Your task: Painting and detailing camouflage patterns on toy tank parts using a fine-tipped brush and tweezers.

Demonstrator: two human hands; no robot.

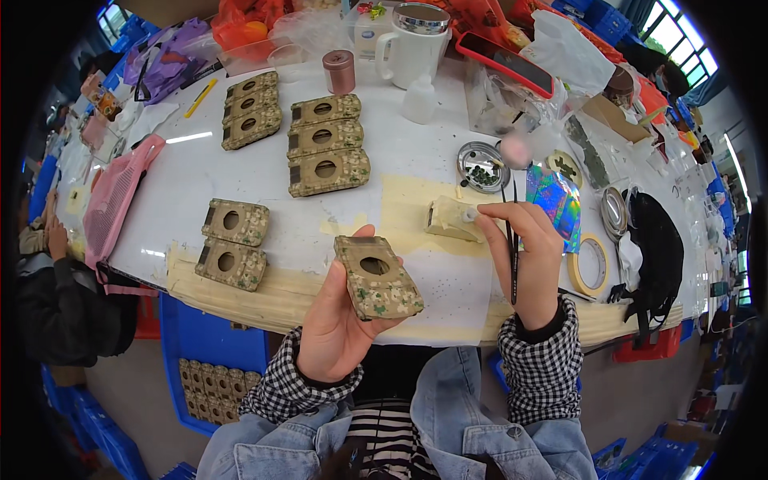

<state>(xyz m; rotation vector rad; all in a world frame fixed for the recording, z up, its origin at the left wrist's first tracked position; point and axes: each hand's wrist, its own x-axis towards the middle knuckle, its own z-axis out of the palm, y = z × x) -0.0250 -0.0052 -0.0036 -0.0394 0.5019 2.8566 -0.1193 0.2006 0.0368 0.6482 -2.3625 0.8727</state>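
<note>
Tan and green blotches cover the boxy, round-holed shell (386, 290).

Checked sleeves (540, 364) accompany blue denim (276, 458) and a striped top (382, 428)

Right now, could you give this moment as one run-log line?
left hand: holds camouflage shell | right hand: holds black tweezers, near pale block | table: more camouflage shells
</note>
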